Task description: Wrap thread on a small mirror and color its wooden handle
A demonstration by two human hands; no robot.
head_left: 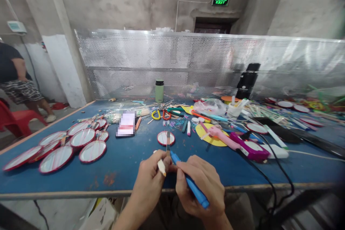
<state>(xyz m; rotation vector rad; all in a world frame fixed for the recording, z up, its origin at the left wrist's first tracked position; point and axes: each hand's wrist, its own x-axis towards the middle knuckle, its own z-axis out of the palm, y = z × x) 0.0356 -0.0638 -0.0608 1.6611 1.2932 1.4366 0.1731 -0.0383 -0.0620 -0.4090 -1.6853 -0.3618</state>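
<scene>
My left hand (pixel 153 172) is closed around the flat wooden stick of a small round white paddle (pixel 162 138) with a red rim. A white pen-like piece with an orange tip (pixel 161 168) is also tucked between its fingers. In my right hand (pixel 203 187) is a blue marker (pixel 198 191), its upper end meeting the stick close to my left fingers. Both hands are near the table's front edge, with the paddle's disc pointing away from me. Which part of the stick the marker touches is partly hidden by my fingers.
Several red-rimmed discs (pixel 56 159) are piled on the blue table (pixel 129 176) at left, beside a blurred phone (pixel 126 124). At right lie a yellow disc (pixel 203 134), a pink glue gun (pixel 221 136), a purple box (pixel 249 145) and cables. A green bottle (pixel 159 91) stands behind.
</scene>
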